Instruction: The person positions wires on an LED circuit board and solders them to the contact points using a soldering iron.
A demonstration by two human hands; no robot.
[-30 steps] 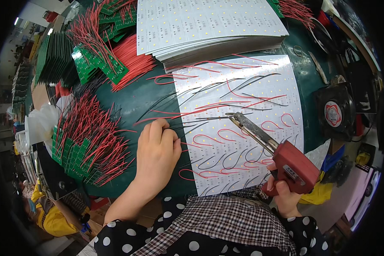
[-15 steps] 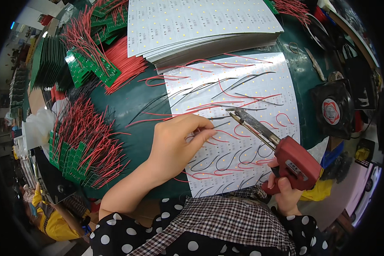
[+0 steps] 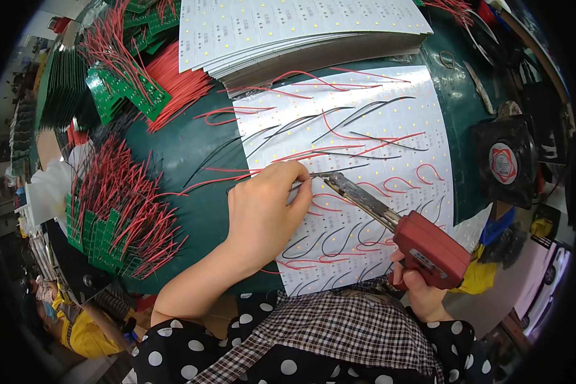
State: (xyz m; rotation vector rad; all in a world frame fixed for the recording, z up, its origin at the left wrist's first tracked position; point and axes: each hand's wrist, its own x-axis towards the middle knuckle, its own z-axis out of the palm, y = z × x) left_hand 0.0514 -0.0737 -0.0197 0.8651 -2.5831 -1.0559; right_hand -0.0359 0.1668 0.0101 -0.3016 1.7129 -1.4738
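Observation:
My left hand (image 3: 265, 214) is over the left part of a white circuit board sheet (image 3: 390, 211), thumb and forefinger pinched on a thin black wire. My right hand (image 3: 422, 294) grips a red soldering gun (image 3: 432, 249) by its handle. The gun's dark tip points left and lies close to my left fingertips, over the sheet. Short red wires (image 3: 429, 173) and black wires (image 3: 336, 243) lie across the sheet, some curled into loops. Where the wire meets the board is partly hidden by my fingers.
A thick stack of white sheets (image 3: 301, 25) stands behind the work. To the left lie red wires (image 3: 179, 83) and green boards with red and black wires (image 3: 102, 237). A black fan (image 3: 504, 160) and scissors (image 3: 447, 59) are at right. Another person in yellow (image 3: 89, 329) sits at far left.
The soldering gun has moved left and slightly down, bringing its tip to my left fingertips. My left hand has shifted slightly left and up, still pinched. The view has shifted a little.

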